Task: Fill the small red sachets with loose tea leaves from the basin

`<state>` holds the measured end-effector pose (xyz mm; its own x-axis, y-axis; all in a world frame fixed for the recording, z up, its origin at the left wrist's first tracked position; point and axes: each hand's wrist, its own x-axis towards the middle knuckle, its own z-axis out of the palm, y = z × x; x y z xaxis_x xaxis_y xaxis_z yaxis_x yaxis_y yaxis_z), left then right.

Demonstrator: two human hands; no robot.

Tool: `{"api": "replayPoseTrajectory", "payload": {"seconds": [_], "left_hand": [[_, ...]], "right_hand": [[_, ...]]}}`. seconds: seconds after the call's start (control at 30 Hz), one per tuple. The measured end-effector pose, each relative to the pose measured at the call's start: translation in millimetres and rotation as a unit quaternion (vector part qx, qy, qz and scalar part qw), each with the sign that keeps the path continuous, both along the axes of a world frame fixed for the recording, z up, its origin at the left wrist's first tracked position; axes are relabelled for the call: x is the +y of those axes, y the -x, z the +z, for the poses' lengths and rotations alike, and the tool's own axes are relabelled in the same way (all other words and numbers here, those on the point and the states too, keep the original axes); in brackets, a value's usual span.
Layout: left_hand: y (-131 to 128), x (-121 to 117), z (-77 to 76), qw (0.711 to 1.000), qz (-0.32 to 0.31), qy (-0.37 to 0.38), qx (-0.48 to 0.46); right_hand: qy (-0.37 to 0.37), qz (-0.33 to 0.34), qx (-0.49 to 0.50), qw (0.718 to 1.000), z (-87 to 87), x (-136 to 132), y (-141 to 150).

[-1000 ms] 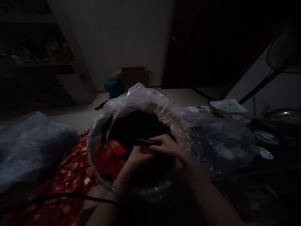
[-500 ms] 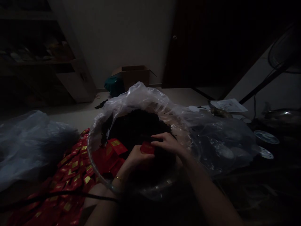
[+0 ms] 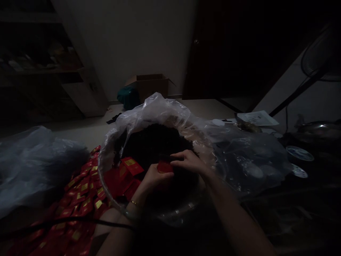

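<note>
My left hand [image 3: 154, 175] is closed around a small red packet [image 3: 165, 167], held upright over the basin. At the packet's top edge, my right hand [image 3: 188, 160] has its thumb and fingers brought together. A dark, flat shape lies at those fingertips, too dim to make out. Below both hands is a heap of dark, loose, leaf-like material [image 3: 154, 140] in a round basin [image 3: 102, 177] lined with clear plastic. Several red packets [image 3: 132, 165] with gold labels rest inside the basin's left side, next to my left wrist.
A large pile of red packets [image 3: 85, 204] lies left of the basin, beside a clear plastic bag [image 3: 34, 160]. Another plastic sheet [image 3: 245, 156] spreads to the right, near patterned dishes [image 3: 299, 153]. Behind stand a cardboard box [image 3: 153, 87] and a fan [image 3: 319, 57]. A dark cord [image 3: 66, 219] crosses the lower left.
The view has shifted slightly. The red packet tilts a little differently in my left hand, and my right fingers stay at its top edge.
</note>
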<state>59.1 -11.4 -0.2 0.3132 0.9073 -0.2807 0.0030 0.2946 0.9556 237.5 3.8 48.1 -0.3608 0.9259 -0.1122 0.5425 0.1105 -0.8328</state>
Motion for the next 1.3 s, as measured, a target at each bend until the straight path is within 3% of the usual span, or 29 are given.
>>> {"api": "replayPoseTrajectory", "payload": {"seconds": [0.3,0.53,0.87,1.3], "left_hand": [[0,0,-2.4,1.0,-0.011,-0.002,-0.008],[0,0,-2.5,1.0,-0.002,0.007,-0.004],[1,1,2.5,0.999,0.018,0.017,-0.029],[2,0,10.6,0.998,0.052,0.022,-0.038]], "right_hand": [[-0.024,-0.044,-0.004,0.999,-7.7,3,-3],[-0.044,0.006,-0.003,0.999,-11.8,5,-4],[-0.048,-0.021,-0.019,0.998,-9.8,4,-1],[-0.055,-0.008,-0.023,0.998,-5.5,0,5]]}}
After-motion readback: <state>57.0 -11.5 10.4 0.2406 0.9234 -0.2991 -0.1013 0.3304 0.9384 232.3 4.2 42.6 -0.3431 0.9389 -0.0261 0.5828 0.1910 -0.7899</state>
